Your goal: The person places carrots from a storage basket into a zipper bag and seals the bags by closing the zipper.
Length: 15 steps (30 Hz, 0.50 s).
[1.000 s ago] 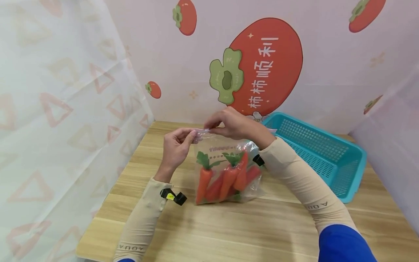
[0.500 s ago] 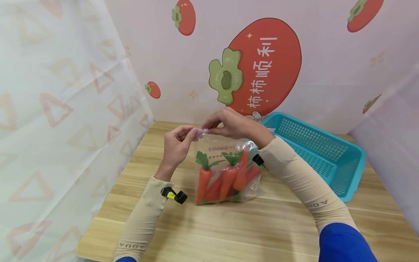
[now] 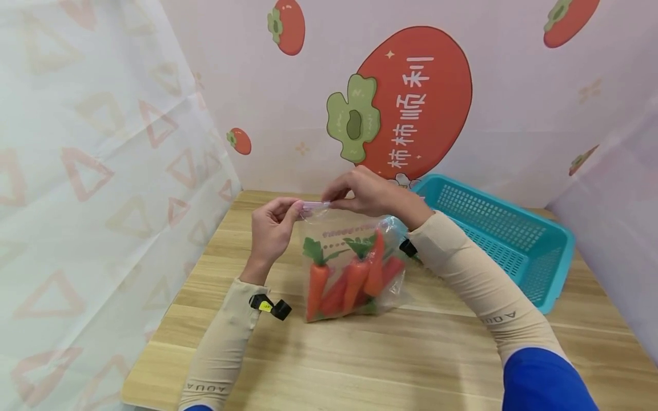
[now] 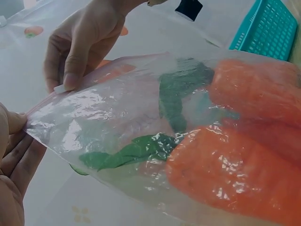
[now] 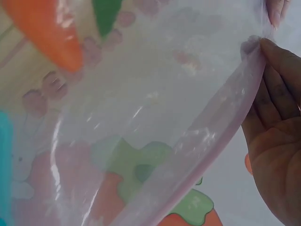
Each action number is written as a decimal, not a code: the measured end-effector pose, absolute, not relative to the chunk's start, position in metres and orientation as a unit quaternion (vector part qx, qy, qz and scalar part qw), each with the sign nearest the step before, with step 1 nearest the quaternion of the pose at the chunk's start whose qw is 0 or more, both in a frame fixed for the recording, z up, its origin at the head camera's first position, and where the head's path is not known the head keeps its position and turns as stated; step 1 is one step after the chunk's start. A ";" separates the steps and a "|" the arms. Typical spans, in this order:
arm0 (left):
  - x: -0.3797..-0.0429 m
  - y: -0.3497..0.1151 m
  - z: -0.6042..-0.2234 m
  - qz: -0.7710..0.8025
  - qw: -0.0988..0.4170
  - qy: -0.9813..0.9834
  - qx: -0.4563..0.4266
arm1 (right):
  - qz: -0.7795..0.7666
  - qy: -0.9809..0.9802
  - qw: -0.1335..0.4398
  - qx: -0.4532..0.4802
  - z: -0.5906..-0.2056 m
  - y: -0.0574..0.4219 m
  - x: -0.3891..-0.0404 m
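A clear zip bag (image 3: 336, 224) stands upright on the wooden table. Inside lie several orange carrots (image 3: 317, 284) with green tops, and redder pieces behind them partly hidden. My left hand (image 3: 269, 231) pinches the bag's top left corner between thumb and fingers. Just to its right, my right hand (image 3: 366, 191) pinches the pink zip edge (image 3: 315, 205) from above. Under the right thumb in the left wrist view sits a small white slider (image 4: 59, 89). From the right wrist view, the pink rim (image 5: 214, 153) runs away from the right fingers in a slack curve.
Behind my right forearm, a turquoise perforated basket (image 3: 557, 268) stands at the table's right rear. The wooden table (image 3: 360, 365) ends at a patterned wall sheet (image 3: 288, 114) at the back. Another sheet (image 3: 103, 228) hangs along the left side.
My left hand has moved slightly left, drawing the bag's corner with it. The stretch of zip edge between the two hands is a bit longer. My right hand has hardly moved.
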<state>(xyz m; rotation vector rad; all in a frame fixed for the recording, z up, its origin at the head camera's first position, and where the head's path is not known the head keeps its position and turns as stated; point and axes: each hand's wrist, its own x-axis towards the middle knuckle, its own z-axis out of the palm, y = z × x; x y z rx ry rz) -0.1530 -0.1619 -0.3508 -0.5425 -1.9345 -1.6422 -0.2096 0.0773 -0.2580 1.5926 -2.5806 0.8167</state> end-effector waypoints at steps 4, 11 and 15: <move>-0.151 -0.168 -0.352 -0.613 0.276 -0.714 -0.193 | 0.258 -0.829 -0.007 0.497 -0.261 0.085 -0.212; -0.149 -0.170 -0.350 -0.631 0.245 -0.712 -0.185 | 0.265 -0.830 -0.022 0.490 -0.264 0.090 -0.211; -0.149 -0.169 -0.347 -0.629 0.228 -0.716 -0.199 | 0.269 -0.828 -0.027 0.492 -0.263 0.090 -0.211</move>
